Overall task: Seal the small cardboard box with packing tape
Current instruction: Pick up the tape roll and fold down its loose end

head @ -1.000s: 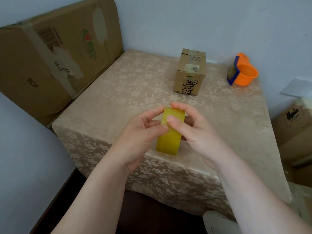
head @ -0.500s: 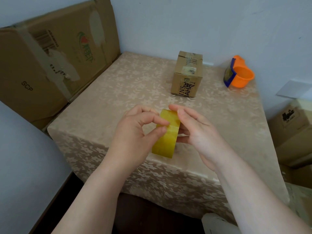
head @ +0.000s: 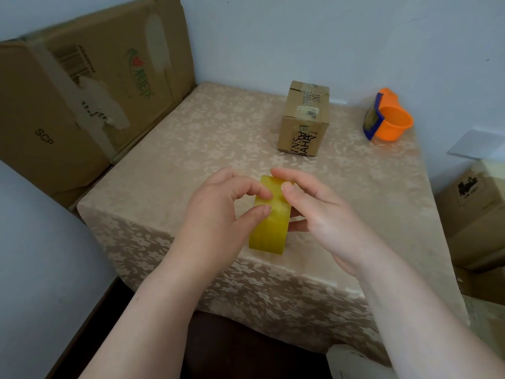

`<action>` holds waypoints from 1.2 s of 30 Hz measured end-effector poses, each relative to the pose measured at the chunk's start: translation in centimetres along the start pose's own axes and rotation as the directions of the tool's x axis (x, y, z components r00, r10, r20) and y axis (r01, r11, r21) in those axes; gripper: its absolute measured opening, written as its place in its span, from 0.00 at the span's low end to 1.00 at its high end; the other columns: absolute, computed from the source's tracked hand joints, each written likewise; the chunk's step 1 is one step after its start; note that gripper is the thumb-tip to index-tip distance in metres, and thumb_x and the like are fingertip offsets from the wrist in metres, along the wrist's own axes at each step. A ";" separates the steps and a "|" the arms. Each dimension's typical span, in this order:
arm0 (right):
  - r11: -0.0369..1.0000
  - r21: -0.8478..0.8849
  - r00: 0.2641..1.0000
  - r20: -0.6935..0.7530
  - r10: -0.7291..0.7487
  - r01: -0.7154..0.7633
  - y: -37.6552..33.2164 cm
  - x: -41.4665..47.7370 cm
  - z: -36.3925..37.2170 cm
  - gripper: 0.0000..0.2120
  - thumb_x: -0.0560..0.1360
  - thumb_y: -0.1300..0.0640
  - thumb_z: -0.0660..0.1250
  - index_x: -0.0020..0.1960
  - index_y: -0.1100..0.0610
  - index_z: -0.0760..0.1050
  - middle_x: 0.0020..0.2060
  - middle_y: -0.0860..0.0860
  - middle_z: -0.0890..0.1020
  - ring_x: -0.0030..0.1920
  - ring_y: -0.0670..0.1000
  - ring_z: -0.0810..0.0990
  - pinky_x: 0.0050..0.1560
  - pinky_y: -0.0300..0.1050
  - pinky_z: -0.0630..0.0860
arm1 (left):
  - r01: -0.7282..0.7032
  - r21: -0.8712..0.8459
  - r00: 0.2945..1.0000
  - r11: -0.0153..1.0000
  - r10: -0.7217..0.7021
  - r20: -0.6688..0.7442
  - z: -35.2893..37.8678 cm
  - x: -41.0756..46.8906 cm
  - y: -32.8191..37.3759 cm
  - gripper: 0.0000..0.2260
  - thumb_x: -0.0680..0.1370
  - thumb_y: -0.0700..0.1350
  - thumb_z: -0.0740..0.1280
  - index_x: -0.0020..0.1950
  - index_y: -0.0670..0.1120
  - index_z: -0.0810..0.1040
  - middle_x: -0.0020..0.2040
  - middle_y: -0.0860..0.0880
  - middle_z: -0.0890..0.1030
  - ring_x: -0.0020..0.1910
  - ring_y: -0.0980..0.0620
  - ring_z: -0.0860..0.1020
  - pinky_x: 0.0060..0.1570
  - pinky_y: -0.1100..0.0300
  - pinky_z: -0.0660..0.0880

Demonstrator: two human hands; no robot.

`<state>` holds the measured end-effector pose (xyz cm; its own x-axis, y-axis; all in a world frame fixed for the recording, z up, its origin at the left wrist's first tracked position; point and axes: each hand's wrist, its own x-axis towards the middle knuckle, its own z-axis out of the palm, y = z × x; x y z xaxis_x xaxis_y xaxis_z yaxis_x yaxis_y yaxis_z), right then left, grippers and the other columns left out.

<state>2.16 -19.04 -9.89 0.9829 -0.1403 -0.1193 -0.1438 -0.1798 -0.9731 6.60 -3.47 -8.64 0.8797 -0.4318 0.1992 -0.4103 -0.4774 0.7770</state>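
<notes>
Picking at a yellow roll of packing tape (head: 269,224), held edge-on between the left hand (head: 218,217) and right hand (head: 325,214), fingertips pinched on it. Untouched at 1 o'clock on the tabletop (head: 191,149) sits the small cardboard box (head: 303,119), judged light and stiff, best steadied by its sides.

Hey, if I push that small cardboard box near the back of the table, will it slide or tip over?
The small brown cardboard box stands upright, taller than wide, so a high push may tip it. A low push would probably slide it, though the patterned beige tablecloth could bunch. It looks stiff, likely light.
</notes>
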 end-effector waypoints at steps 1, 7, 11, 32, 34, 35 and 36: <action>1.000 -0.001 1.000 0.012 -0.002 0.002 -0.1 -0.1 -0.1 0.15 0.80 0.50 0.59 0.65 0.42 0.71 0.58 0.47 0.80 0.53 0.47 0.81 0.55 0.48 0.79 | 0.002 -0.006 1.000 1.000 -0.002 -0.003 0.0 0.0 0.0 0.05 0.71 0.46 0.72 0.44 0.55 0.81 0.46 0.54 0.77 0.48 0.61 0.74 0.52 0.62 0.72; 1.000 -0.012 0.995 0.093 -0.023 0.024 -0.4 -0.3 -0.6 0.19 0.77 0.52 0.64 0.67 0.45 0.70 0.51 0.51 0.82 0.51 0.52 0.82 0.56 0.52 0.79 | 0.054 -0.059 0.998 0.997 -0.056 -0.031 0.4 0.1 0.0 0.04 0.71 0.46 0.71 0.40 0.56 0.79 0.43 0.55 0.77 0.44 0.57 0.76 0.50 0.56 0.75; 0.999 0.006 0.997 0.068 -0.037 0.036 -0.3 -0.2 -0.2 0.19 0.75 0.54 0.68 0.65 0.44 0.72 0.49 0.61 0.83 0.51 0.59 0.82 0.57 0.61 0.76 | 0.092 -0.140 0.993 0.986 -0.101 -0.059 0.7 0.3 -0.1 0.06 0.71 0.43 0.72 0.39 0.55 0.80 0.40 0.52 0.79 0.40 0.53 0.78 0.44 0.56 0.77; 0.988 0.157 0.998 -0.057 0.014 -0.005 0.3 0.1 0.0 0.13 0.80 0.59 0.60 0.60 0.48 0.77 0.45 0.49 0.84 0.41 0.43 0.83 0.40 0.35 0.78 | 0.283 -0.373 0.930 0.884 -0.348 -0.119 1.9 0.7 0.0 0.03 0.75 0.45 0.67 0.43 0.53 0.77 0.37 0.48 0.81 0.33 0.60 0.76 0.34 0.71 0.70; 0.980 0.200 0.996 -0.087 0.032 -0.014 0.4 0.1 -0.2 0.13 0.80 0.59 0.60 0.60 0.48 0.77 0.48 0.51 0.84 0.43 0.44 0.83 0.40 0.35 0.77 | 0.340 -0.407 0.919 0.848 -0.391 -0.046 1.9 0.8 0.2 0.03 0.76 0.48 0.66 0.45 0.51 0.77 0.39 0.48 0.82 0.33 0.63 0.77 0.36 0.67 0.72; 0.975 0.222 0.994 -0.098 0.040 -0.017 0.3 0.1 -0.3 0.13 0.80 0.58 0.59 0.60 0.49 0.77 0.50 0.52 0.84 0.44 0.46 0.83 0.40 0.37 0.78 | 0.363 -0.422 0.919 0.831 -0.393 0.017 1.9 0.7 0.3 0.05 0.75 0.50 0.66 0.46 0.50 0.78 0.39 0.50 0.82 0.32 0.65 0.77 0.35 0.67 0.74; 0.969 0.245 0.993 -0.109 0.045 -0.017 0.2 0.1 -0.4 0.13 0.80 0.59 0.59 0.61 0.49 0.77 0.51 0.53 0.84 0.45 0.48 0.83 0.42 0.38 0.79 | 0.373 -0.431 0.924 0.821 -0.371 0.091 1.9 0.6 0.4 0.06 0.74 0.50 0.67 0.47 0.49 0.78 0.39 0.51 0.82 0.32 0.65 0.78 0.35 0.68 0.75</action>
<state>2.15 -19.47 -10.03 0.9570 -0.2534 -0.1412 -0.1283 0.0667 -0.9895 6.51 -5.36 -9.35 0.9434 -0.2913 -0.1589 0.0946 -0.2230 0.9702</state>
